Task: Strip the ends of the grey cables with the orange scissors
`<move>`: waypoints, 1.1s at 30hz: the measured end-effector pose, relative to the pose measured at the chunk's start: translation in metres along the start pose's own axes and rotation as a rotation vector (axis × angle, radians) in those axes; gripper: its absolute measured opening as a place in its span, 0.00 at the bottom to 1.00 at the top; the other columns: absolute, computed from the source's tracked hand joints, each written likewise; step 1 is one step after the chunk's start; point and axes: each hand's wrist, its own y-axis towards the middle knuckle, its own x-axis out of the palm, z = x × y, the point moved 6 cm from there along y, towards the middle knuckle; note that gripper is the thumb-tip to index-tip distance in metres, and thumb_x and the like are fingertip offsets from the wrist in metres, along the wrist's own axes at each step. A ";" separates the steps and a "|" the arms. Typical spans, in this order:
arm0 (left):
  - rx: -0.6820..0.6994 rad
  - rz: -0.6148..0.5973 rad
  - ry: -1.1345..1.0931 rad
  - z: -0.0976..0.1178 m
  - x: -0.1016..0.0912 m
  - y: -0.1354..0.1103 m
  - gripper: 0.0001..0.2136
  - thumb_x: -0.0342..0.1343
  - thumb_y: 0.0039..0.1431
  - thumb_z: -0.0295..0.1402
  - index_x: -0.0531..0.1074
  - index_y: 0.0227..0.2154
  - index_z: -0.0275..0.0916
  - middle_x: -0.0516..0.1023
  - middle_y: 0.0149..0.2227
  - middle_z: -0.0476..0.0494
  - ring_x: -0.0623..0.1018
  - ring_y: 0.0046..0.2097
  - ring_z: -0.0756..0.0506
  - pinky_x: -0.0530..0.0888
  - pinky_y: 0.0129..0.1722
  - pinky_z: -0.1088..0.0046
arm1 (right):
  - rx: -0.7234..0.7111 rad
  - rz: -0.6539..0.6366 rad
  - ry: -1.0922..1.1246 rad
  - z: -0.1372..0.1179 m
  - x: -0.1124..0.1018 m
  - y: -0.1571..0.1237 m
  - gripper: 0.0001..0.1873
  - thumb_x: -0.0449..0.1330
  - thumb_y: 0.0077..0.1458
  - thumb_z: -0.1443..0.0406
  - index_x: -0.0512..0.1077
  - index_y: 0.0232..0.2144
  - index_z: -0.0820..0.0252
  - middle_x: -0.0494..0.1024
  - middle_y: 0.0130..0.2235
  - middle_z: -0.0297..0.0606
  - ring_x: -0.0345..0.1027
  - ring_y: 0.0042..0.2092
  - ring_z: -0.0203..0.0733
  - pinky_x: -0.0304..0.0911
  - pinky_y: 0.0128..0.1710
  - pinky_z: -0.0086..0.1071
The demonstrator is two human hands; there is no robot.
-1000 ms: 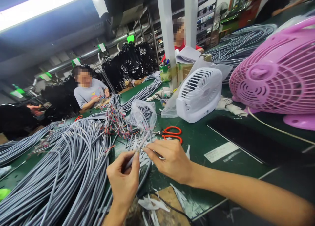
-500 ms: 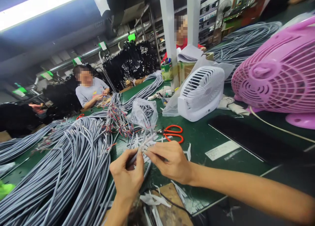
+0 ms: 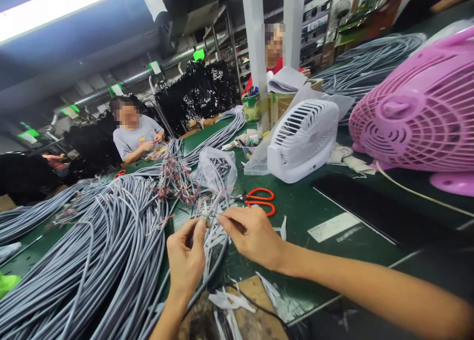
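Observation:
My left hand (image 3: 187,258) is closed in a pinch, thumb against the forefinger, on what looks like the end of a grey cable; the fingers hide most of it. Just to its right, my right hand (image 3: 255,238) has thumb and forefinger pinched together at fingertip height. What lies between those fingertips is too small to make out. Behind the fingertips are white scraps (image 3: 217,236) and a clear plastic bag (image 3: 216,169) holding small grey pieces. Orange-handled scissors (image 3: 261,195) lie beyond my right hand. A large bundle of grey cables (image 3: 111,246) spreads out left of my left hand.
A white fan (image 3: 303,140) and a pink fan (image 3: 411,103) stand on the right of the green table (image 3: 296,206), near a black flat panel (image 3: 370,206). Exposed coloured wires (image 3: 179,182) top the cable bundle. Across the table sits a person in grey (image 3: 135,135).
My hands have moved slightly apart: the left fingertips shifted left and up, and a gap now shows between them and the right fingertips.

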 end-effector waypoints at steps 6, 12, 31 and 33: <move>0.062 0.000 0.058 0.005 0.004 -0.004 0.12 0.51 0.54 0.35 0.73 0.22 0.34 0.72 0.17 0.49 0.71 0.21 0.51 0.67 0.20 0.80 | 0.089 -0.033 0.058 0.006 0.003 0.002 0.18 0.49 0.59 0.65 0.69 0.19 0.63 0.66 0.17 0.31 0.55 0.19 0.30 0.50 0.20 0.25; 0.265 0.094 0.279 0.009 0.009 -0.012 0.08 0.53 0.52 0.32 0.75 0.26 0.34 0.73 0.16 0.50 0.68 0.15 0.53 0.66 0.17 0.80 | 0.133 0.005 0.109 0.001 -0.001 -0.001 0.18 0.50 0.59 0.66 0.68 0.19 0.64 0.65 0.16 0.30 0.54 0.18 0.29 0.49 0.18 0.25; 0.162 0.011 0.179 0.004 -0.003 -0.002 0.12 0.50 0.56 0.34 0.74 0.24 0.34 0.74 0.19 0.49 0.72 0.21 0.51 0.68 0.21 0.80 | -0.150 0.068 -0.198 -0.008 -0.009 0.004 0.15 0.52 0.58 0.67 0.72 0.22 0.64 0.75 0.22 0.36 0.67 0.23 0.33 0.55 0.25 0.26; 0.205 0.021 0.201 0.006 -0.001 -0.003 0.11 0.50 0.56 0.32 0.75 0.26 0.34 0.75 0.20 0.49 0.73 0.21 0.50 0.68 0.22 0.79 | -0.147 0.051 -0.203 -0.007 -0.009 0.003 0.15 0.52 0.58 0.67 0.72 0.22 0.64 0.75 0.22 0.35 0.67 0.23 0.33 0.56 0.25 0.26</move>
